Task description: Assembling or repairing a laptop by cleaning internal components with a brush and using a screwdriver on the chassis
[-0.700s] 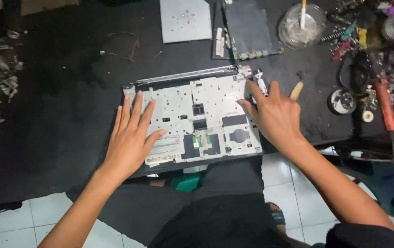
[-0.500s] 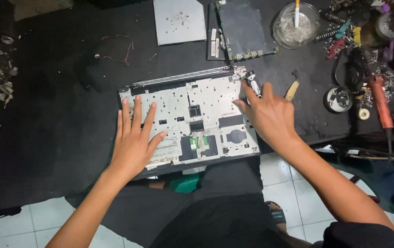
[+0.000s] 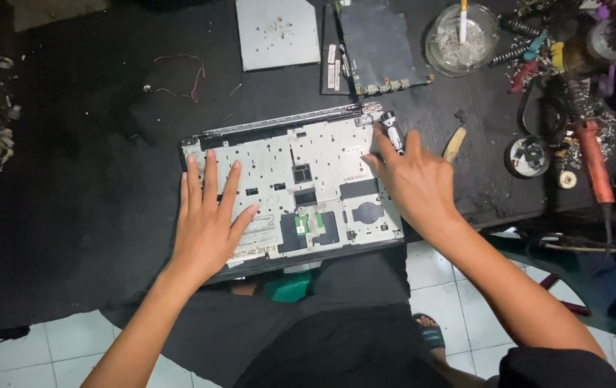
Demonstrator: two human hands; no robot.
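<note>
An opened laptop base (image 3: 300,190) lies on the black table (image 3: 92,179), near the near edge, with its grey metal inside plate facing up. The left hand (image 3: 207,223) lies flat on the left part of this plate, the fingers spread and pointing to the far side. The right hand (image 3: 415,179) rests at the right far corner of the base, with fingers loosely bent; a small screwdriver (image 3: 392,133) with black and silver handle shows just beyond the fingers, but I cannot tell if the hand grips it or only touches it. A yellowish plastic pry tool (image 3: 454,144) lies just right of the hand. Farther away are a grey metal plate (image 3: 278,32), a dark circuit board (image 3: 380,47) and a glass ashtray (image 3: 462,32). At the far right lies a soldering iron (image 3: 594,158) with red handle.
</note>
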